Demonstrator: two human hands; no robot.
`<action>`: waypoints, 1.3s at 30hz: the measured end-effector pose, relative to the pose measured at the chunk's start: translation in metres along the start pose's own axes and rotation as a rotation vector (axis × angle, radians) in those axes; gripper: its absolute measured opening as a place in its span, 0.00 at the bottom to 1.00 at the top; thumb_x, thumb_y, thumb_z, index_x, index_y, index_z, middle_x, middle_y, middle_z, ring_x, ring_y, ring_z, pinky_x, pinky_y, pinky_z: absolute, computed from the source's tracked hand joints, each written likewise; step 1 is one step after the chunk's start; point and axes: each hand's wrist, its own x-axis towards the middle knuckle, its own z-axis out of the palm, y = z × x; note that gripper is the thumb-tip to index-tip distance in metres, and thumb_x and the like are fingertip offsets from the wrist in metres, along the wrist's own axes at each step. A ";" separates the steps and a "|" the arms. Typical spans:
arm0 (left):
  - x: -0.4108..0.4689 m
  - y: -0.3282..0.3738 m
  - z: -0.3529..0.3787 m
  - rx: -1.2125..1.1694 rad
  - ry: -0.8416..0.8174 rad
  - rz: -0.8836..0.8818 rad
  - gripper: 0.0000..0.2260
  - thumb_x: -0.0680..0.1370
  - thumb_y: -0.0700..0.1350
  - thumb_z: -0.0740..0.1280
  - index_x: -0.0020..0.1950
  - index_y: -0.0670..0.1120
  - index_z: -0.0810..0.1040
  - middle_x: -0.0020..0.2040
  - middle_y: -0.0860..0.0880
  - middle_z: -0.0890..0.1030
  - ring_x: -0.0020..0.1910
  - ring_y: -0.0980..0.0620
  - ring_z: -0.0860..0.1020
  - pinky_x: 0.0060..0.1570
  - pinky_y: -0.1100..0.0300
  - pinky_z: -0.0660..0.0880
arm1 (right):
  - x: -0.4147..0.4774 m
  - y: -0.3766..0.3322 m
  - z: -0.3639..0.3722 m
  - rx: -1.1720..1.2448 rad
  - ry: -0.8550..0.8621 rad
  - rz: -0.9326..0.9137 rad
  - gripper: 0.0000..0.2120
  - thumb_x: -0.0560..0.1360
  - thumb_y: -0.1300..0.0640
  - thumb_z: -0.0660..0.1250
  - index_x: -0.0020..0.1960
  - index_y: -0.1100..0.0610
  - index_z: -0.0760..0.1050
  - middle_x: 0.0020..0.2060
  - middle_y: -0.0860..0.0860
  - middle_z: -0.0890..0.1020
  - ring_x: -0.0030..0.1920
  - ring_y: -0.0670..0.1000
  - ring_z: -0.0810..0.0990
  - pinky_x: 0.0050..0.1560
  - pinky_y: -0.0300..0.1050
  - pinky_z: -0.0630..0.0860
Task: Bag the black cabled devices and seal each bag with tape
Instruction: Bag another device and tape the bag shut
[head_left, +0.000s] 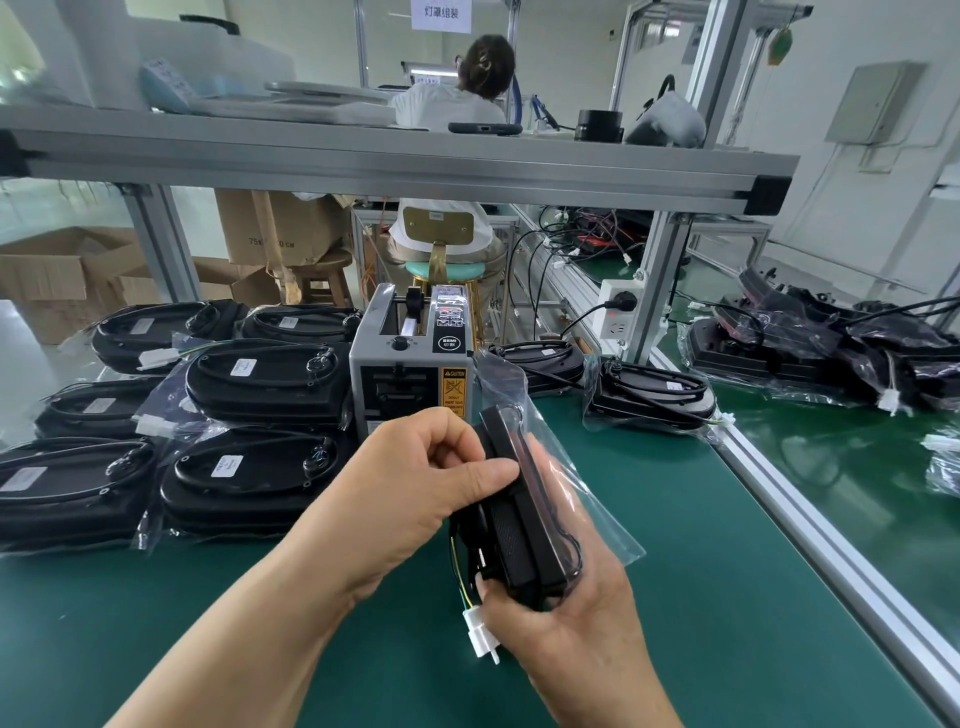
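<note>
I hold one black cabled device on edge above the green mat, partly inside a clear plastic bag. My right hand cradles the device's lower end from beneath, thumb on its near edge. My left hand pinches its upper edge with the bag film. The device's wires end in a white connector hanging outside the bag. A grey tape dispenser stands just behind my hands.
Several bagged black devices are stacked at left. Two more devices lie right of the dispenser, and a heap sits beyond the aluminium rail. A shelf spans overhead; a person sits behind.
</note>
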 end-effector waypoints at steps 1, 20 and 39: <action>0.000 0.000 -0.002 0.006 -0.024 -0.002 0.10 0.66 0.51 0.79 0.33 0.54 0.78 0.28 0.58 0.73 0.29 0.61 0.70 0.30 0.71 0.68 | 0.000 0.000 0.000 -0.002 0.003 -0.004 0.43 0.64 0.66 0.69 0.68 0.28 0.67 0.47 0.45 0.85 0.37 0.46 0.82 0.41 0.35 0.79; 0.004 0.000 -0.008 0.003 0.069 -0.053 0.36 0.49 0.58 0.80 0.55 0.55 0.75 0.42 0.53 0.76 0.34 0.62 0.74 0.42 0.62 0.75 | 0.005 0.020 0.008 -0.087 0.002 -0.206 0.45 0.66 0.71 0.70 0.78 0.50 0.59 0.76 0.47 0.68 0.74 0.52 0.71 0.63 0.56 0.78; -0.047 -0.062 0.020 0.484 0.113 0.386 0.26 0.63 0.52 0.81 0.53 0.62 0.70 0.50 0.65 0.68 0.47 0.62 0.71 0.46 0.74 0.68 | -0.034 0.000 -0.028 -0.141 -0.001 -0.023 0.40 0.63 0.44 0.74 0.74 0.40 0.68 0.71 0.31 0.70 0.73 0.34 0.65 0.67 0.25 0.62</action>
